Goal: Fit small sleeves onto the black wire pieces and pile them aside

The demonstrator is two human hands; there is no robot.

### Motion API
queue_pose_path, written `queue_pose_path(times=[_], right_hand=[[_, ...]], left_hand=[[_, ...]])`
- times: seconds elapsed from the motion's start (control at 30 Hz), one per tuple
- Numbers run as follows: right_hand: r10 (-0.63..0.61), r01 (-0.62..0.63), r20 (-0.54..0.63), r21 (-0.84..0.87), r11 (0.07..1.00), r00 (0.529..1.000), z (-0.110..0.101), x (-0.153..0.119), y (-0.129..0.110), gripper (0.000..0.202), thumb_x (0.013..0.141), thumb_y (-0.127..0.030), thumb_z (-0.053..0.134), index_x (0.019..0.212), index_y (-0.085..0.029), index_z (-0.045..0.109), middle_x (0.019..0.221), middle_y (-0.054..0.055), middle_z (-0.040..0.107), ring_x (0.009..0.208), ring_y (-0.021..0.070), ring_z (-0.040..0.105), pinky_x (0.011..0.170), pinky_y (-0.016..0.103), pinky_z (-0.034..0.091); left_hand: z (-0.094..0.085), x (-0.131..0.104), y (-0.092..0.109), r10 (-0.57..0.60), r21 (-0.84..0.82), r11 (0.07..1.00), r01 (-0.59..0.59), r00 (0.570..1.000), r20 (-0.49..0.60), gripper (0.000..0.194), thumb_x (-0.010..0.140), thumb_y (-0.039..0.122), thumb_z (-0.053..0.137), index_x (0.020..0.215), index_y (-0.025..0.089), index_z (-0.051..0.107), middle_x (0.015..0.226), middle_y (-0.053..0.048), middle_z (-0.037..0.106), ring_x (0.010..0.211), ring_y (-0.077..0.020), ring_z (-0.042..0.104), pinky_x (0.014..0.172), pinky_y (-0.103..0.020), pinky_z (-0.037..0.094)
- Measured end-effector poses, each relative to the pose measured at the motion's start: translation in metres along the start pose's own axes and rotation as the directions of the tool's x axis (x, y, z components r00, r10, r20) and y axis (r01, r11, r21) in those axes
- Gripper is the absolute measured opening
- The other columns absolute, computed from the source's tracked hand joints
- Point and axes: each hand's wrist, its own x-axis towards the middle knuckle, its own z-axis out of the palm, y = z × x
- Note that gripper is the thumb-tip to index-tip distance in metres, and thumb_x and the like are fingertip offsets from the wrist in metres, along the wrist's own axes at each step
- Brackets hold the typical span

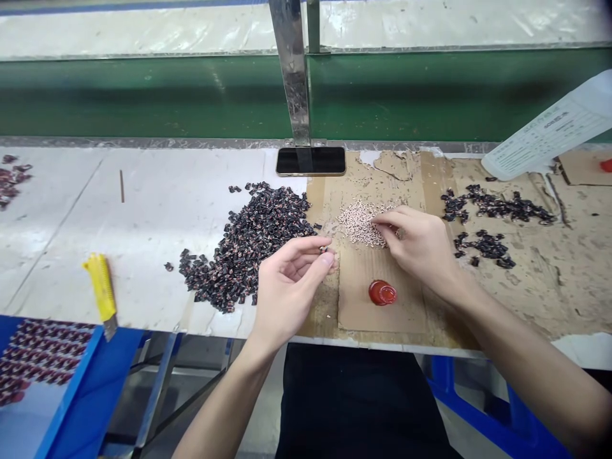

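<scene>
Between the thumb and fingertips of my left hand is a small black part, in front of a big heap of black parts. My right hand reaches into a pile of tiny pale pieces, its thumb and index finger pressed together at the pile's right side; whatever they pinch is too small to make out. Nearer the front edge, a small red cup sits on a cardboard piece.
A phone lies behind the pile by a metal post. At right are more black parts and a tilted white bottle. A yellow cutter overhangs the front edge near a blue tray.
</scene>
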Motion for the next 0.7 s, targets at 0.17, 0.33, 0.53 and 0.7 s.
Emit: queue_pose_path(times=[0.17,0.33,0.53,0.7], right_hand=[[0.216,-0.164,-0.102,0.372,0.914,0.971,-0.002,-0.001,0.009,0.011,0.090,-0.020,0.075,0.096,-0.026,0.083,0.096,0.004,0.083,0.085,0.0231,0.078,0.084,0.044,0.066],[0.442,-0.304,0.064,0.813,0.497,0.894,-0.010,-0.010,0.018,0.018,0.079,-0.024,0.089,0.094,-0.028,0.080,0.088,0.000,0.081,0.077,0.0164,0.077,0.073,0.032,0.068],[0.421,-0.409,0.318,0.901,0.143,0.849,-0.031,-0.026,-0.012,0.015,0.083,-0.028,0.088,0.094,-0.033,0.078,0.088,-0.006,0.077,0.076,0.0090,0.074,0.075,0.021,0.066],[0.474,-0.327,0.265,0.943,0.052,0.840,-0.029,-0.037,-0.038,0.016,0.081,-0.024,0.090,0.091,-0.031,0.080,0.088,-0.007,0.079,0.077,0.0056,0.075,0.076,0.013,0.064]], left_hand=[[0.008,-0.003,-0.004,0.047,0.066,0.997,-0.045,0.998,-0.028,0.013,0.089,0.023,0.081,0.101,0.017,0.081,0.083,-0.002,0.081,0.074,-0.0152,0.079,0.077,-0.026,0.068],[0.031,-0.004,-0.012,0.231,0.251,0.937,-0.242,0.970,0.073,0.011,0.096,0.022,0.073,0.100,0.020,0.082,0.097,-0.003,0.083,0.073,-0.0131,0.077,0.072,-0.025,0.067],[0.057,-0.001,-0.017,0.538,0.406,0.715,-0.569,0.819,0.199,0.012,0.100,0.018,0.069,0.104,0.019,0.080,0.101,-0.005,0.084,0.086,-0.0151,0.078,0.083,-0.028,0.065],[0.061,-0.002,-0.018,0.590,0.476,0.599,-0.644,0.757,0.281,0.015,0.104,0.020,0.062,0.107,0.019,0.077,0.101,-0.006,0.083,0.091,-0.0164,0.078,0.086,-0.028,0.063]])
